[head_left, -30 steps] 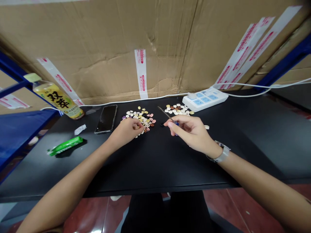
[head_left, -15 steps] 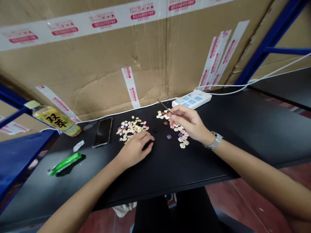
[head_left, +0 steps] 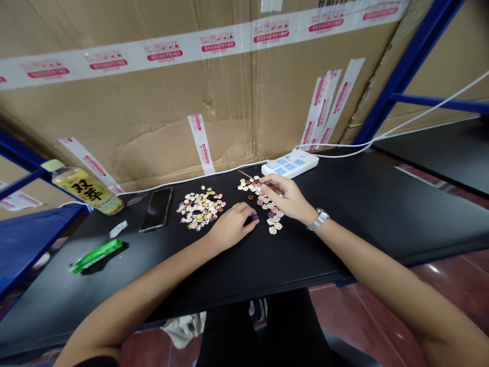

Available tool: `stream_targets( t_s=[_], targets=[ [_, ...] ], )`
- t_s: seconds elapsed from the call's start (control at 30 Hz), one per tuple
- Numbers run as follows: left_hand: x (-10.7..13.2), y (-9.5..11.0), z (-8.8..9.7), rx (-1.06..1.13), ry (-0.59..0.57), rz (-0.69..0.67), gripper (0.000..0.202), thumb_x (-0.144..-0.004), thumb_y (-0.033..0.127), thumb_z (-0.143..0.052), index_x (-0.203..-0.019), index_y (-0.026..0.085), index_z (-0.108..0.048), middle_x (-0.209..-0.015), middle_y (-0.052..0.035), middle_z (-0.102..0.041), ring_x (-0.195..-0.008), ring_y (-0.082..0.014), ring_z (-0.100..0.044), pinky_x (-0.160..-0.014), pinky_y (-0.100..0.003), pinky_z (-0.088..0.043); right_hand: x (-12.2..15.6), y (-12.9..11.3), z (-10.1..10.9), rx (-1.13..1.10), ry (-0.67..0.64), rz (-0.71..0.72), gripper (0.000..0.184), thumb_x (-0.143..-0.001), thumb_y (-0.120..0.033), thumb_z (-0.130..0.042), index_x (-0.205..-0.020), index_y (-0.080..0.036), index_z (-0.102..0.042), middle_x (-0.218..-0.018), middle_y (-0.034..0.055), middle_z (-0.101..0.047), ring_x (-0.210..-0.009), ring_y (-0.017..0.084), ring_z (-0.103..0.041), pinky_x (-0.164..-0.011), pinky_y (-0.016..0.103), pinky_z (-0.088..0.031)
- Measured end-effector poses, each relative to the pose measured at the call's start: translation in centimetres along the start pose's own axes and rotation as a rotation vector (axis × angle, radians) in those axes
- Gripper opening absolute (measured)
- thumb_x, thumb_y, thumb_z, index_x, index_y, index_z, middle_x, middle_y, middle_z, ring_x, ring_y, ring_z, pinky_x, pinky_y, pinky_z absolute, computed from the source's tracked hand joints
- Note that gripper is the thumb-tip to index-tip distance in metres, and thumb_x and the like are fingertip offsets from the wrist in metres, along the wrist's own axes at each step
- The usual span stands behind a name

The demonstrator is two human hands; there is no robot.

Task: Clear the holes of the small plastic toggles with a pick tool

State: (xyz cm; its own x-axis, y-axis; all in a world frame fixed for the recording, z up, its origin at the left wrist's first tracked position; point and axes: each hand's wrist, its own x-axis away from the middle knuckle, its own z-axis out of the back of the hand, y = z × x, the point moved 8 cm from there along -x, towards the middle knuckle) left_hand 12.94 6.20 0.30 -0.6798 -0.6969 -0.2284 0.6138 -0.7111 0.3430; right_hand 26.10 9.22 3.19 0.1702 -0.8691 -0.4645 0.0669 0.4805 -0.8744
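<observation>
My left hand rests on the black table, its thumb and index finger closed around a small purple button-like piece. Pinched in my right hand is a thin dark metal rod that points up and left; its exact kind is unclear. To the left of my left hand lies a loose pile of small pieces, mostly white, with some yellow, pink and dark ones. Below my right hand is a column of white, pink and purple pieces. One brown piece lies apart between the hands.
A white power strip with cables sits behind my right hand, against a taped cardboard box. At left are a phone, a drink bottle, a green packet and a scrap of paper.
My left hand has moved right, from beside the pile to the purple piece. The rod in my right hand has tilted lower. The whole view has shifted slightly.
</observation>
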Motion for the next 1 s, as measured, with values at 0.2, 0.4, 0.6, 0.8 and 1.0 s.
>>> stream_targets(
  t_s=[0.2,0.4,0.6,0.8,1.0],
  targets=[
    [1.1,-1.0,1.2,0.340,0.057,0.050,0.014,-0.089,0.025,-0.065,-0.101,0.018,-0.063,-0.089,-0.0028,-0.068,-0.074,-0.0133,-0.062,-0.071,-0.027,-0.054,0.3,-0.6,-1.2,-0.077,-0.075,-0.073,0.026,-0.087,-0.045,-0.061,-0.091,-0.020,-0.058,-0.082,0.0008,-0.058,-0.067,0.013,-0.058,-0.063,0.029,-0.048],
    [3.5,-0.8,4.9,0.376,0.338,-0.182,0.005,-0.087,0.018,-0.068,-0.092,0.017,-0.070,-0.094,-0.0062,-0.074,-0.089,-0.0157,-0.069,-0.086,-0.031,-0.056,1.7,-1.1,-4.2,-0.099,-0.257,-0.169,0.032,-0.088,-0.049,-0.063,-0.083,-0.017,-0.063,-0.073,-0.0013,-0.053,-0.057,0.009,-0.041,-0.052,0.025,-0.033],
    [5.7,0.5,7.1,0.242,0.542,-0.370,0.016,-0.084,0.008,-0.070,-0.095,0.020,-0.073,-0.097,-0.0064,-0.071,-0.087,-0.0136,-0.069,-0.080,-0.028,-0.057,3.1,-0.2,-6.5,-0.083,-0.392,-0.291,0.036,-0.089,-0.052,-0.063,-0.088,-0.016,-0.066,-0.063,-0.0052,-0.041,-0.054,0.008,-0.034,-0.048,0.024,-0.026],
    [6.0,0.2,6.7,0.314,0.531,-0.350,0.022,-0.083,0.007,-0.070,-0.101,0.021,-0.072,-0.101,-0.0062,-0.072,-0.092,-0.0148,-0.069,-0.084,-0.030,-0.057,3.5,-0.1,-6.7,-0.098,-0.406,-0.322,0.030,-0.087,-0.047,-0.067,-0.089,-0.017,-0.066,-0.071,-0.0032,-0.045,-0.061,0.009,-0.039,-0.054,0.024,-0.034],
    [5.8,-2.1,5.8,0.624,0.466,-0.116,0.041,-0.078,0.016,-0.078,-0.117,0.020,-0.067,-0.107,-0.0088,-0.067,-0.093,-0.0163,-0.065,-0.085,-0.032,-0.056,3.6,-0.1,-6.3,-0.024,-0.388,-0.344,0.028,-0.088,-0.046,-0.067,-0.091,-0.018,-0.068,-0.069,-0.0036,-0.045,-0.060,0.010,-0.037,-0.055,0.026,-0.030]
  ],
)
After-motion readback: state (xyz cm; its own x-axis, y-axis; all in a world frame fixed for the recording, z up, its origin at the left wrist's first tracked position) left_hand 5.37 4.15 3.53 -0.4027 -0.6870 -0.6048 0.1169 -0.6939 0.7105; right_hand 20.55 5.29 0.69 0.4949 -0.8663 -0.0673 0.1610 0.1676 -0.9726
